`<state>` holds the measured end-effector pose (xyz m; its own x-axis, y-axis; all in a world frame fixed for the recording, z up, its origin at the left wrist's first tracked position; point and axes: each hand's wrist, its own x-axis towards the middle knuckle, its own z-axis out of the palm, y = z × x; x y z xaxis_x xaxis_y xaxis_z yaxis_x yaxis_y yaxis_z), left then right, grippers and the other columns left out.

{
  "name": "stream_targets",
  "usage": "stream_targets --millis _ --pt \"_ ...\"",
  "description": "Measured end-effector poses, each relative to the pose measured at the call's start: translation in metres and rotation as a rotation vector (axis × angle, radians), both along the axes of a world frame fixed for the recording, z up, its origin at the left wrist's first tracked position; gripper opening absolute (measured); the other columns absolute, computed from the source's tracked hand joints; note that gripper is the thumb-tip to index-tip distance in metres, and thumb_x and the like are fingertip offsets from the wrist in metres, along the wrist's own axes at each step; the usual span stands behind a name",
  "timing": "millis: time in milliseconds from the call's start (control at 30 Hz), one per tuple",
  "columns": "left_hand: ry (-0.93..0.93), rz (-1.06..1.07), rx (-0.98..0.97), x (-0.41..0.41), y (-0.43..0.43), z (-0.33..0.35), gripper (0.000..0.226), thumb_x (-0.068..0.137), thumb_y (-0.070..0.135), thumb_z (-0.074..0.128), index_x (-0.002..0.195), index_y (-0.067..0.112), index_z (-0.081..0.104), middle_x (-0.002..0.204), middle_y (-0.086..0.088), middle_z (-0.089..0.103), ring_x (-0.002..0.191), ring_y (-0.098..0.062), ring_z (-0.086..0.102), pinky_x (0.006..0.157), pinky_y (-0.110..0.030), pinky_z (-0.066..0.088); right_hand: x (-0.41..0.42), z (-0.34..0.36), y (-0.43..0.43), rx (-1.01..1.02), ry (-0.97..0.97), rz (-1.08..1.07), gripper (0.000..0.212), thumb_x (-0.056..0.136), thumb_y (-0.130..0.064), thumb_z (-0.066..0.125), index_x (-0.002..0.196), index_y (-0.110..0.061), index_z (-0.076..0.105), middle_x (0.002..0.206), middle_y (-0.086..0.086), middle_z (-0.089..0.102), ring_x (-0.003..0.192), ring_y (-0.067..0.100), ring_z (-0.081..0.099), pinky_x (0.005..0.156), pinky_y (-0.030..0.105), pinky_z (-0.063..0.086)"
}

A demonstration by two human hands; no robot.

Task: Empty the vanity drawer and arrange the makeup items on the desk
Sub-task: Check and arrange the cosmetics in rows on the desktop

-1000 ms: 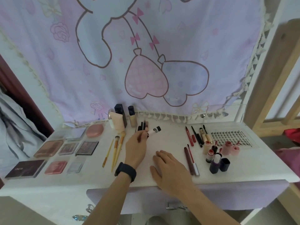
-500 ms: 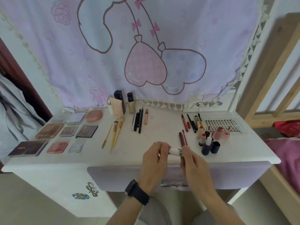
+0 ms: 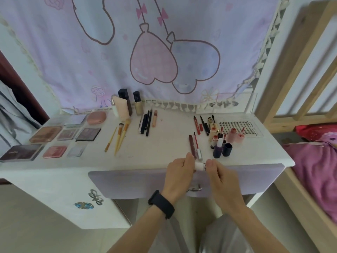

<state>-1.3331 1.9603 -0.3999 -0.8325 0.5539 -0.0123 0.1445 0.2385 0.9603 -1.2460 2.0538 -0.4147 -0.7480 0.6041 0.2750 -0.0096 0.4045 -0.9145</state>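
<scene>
We pinch the small white tube [image 3: 199, 166] lengthwise between left hand [image 3: 179, 173] and right hand [image 3: 221, 175], above the desk's [image 3: 164, 152] front edge.

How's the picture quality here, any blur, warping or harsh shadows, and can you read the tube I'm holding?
Head view: soft, even light, faint shadows on the desk, no glare; the wide lens bows the desk edge and tilts the wooden bed frame; the small white tube, pinched between left hand and right hand, has dark print too blurred to read.
</scene>
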Motion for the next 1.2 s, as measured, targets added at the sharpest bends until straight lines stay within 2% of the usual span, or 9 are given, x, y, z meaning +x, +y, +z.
stream_targets --millis 133,233,433,633,700,833,1000,1100,1200 --pt "0.152 0.031 -0.036 0.000 -0.004 -0.001 0.053 0.104 0.038 0.042 0.054 0.021 0.034 0.046 0.009 0.032 0.048 -0.010 0.026 0.050 -0.028 0.024 0.012 0.002 0.008 -0.136 -0.060 0.141 0.059 0.098 -0.061 0.041 0.072 -0.008 0.050 0.057 -0.002 0.046 0.054 0.008 0.040 0.053 0.017 0.033" --pt "0.182 -0.010 -0.043 0.003 -0.005 -0.006 0.054 0.104 0.043 0.042 0.059 0.014 0.050 0.049 0.008 0.049 0.046 -0.008 0.036 0.049 -0.028 0.033 0.021 0.004 0.009 -0.282 -0.125 0.172 0.053 0.099 -0.052 0.039 0.072 -0.009 0.054 0.055 -0.003 0.048 0.051 0.010 0.042 0.049 0.018 0.036" --pt "0.136 -0.261 0.022 0.008 -0.006 -0.001 0.016 0.097 0.036 0.063 0.108 0.028 0.071 0.082 0.004 0.071 0.058 -0.005 0.059 0.056 -0.011 0.045 0.034 0.009 0.022 -0.340 -0.129 0.100 0.039 0.104 -0.035 0.045 0.071 -0.016 0.054 0.052 -0.002 0.046 0.045 0.009 0.040 0.045 0.018 0.035" --pt "0.476 -0.325 -0.233 -0.003 0.002 -0.010 0.024 0.095 0.039 0.063 0.118 0.040 0.067 0.093 0.011 0.062 0.077 -0.008 0.056 0.073 -0.022 0.049 0.041 0.000 0.043 -0.272 -0.143 0.078 0.008 0.101 -0.018 0.057 0.101 -0.017 0.065 0.072 -0.002 0.063 0.052 0.004 0.052 0.050 0.015 0.041" --pt "0.545 -0.345 -0.278 -0.005 0.003 -0.012 0.025 0.098 0.041 0.057 0.121 0.034 0.065 0.094 0.009 0.059 0.079 -0.007 0.055 0.075 -0.027 0.050 0.041 -0.001 0.045 -0.254 -0.138 0.081 0.012 0.099 -0.014 0.060 0.107 -0.023 0.064 0.085 0.003 0.066 0.056 0.007 0.055 0.052 0.017 0.044" --pt "0.732 -0.266 -0.261 -0.013 -0.002 -0.018 0.029 0.100 0.038 0.052 0.123 0.023 0.063 0.105 0.006 0.060 0.089 -0.012 0.057 0.078 -0.033 0.053 0.031 0.010 0.033 -0.220 -0.132 0.086 0.012 0.098 -0.034 0.060 0.109 -0.030 0.062 0.093 -0.003 0.069 0.053 0.014 0.060 0.055 0.025 0.053" --pt "0.961 -0.095 -0.245 -0.025 -0.019 -0.022 0.030 0.099 0.037 0.046 0.118 0.019 0.061 0.100 0.002 0.067 0.083 -0.020 0.062 0.070 -0.036 0.053 0.002 0.026 0.019 -0.269 -0.199 0.088 0.040 0.094 -0.060 0.050 0.102 -0.022 0.060 0.076 0.000 0.074 0.047 0.015 0.058 0.050 0.026 0.052" --pt "0.934 -0.109 -0.251 -0.026 -0.031 -0.019 0.032 0.099 0.040 0.043 0.117 0.021 0.061 0.098 0.004 0.066 0.084 -0.017 0.060 0.071 -0.032 0.051 -0.008 0.025 0.018 -0.191 -0.256 0.155 0.027 0.100 -0.046 0.053 0.096 -0.020 0.060 0.071 0.001 0.072 0.050 0.016 0.057 0.056 0.031 0.054" --pt "0.830 -0.114 -0.247 -0.028 -0.040 -0.017 0.036 0.100 0.044 0.042 0.118 0.021 0.063 0.098 0.007 0.065 0.087 -0.013 0.058 0.074 -0.032 0.051 -0.008 0.021 0.021 -0.203 -0.212 0.258 0.007 0.098 -0.021 0.063 0.103 -0.025 0.059 0.091 0.000 0.071 0.064 0.018 0.067 0.063 0.028 0.057"
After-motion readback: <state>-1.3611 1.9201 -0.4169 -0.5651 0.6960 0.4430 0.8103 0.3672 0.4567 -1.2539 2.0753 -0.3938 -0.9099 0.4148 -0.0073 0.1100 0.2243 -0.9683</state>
